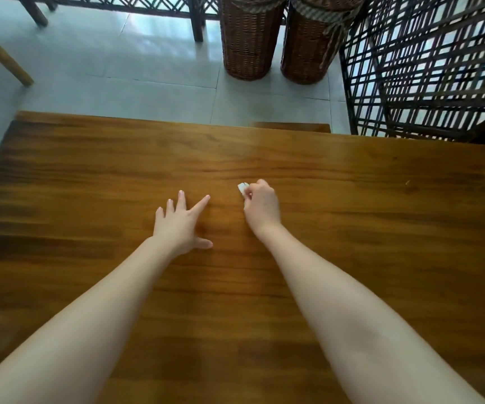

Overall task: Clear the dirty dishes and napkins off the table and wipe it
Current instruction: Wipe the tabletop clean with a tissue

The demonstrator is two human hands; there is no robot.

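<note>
White crumpled napkin point(242, 189) (mostly hidden) sits clenched in the right hand point(261, 206); left hand point(178, 225) splays flat on the table point(381, 228).

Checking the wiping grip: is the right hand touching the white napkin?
Touching. The head view shows the right hand closed around the white napkin, only its corner poking out past the fingers, above the table.

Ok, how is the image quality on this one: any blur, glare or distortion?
Head view: wide-angle bending curves the table edges and the lattice screen; the table's left side is smeared by motion blur; window light glares off the floor tiles; left hand, right hand and its white wad are fairly sharp.
</note>
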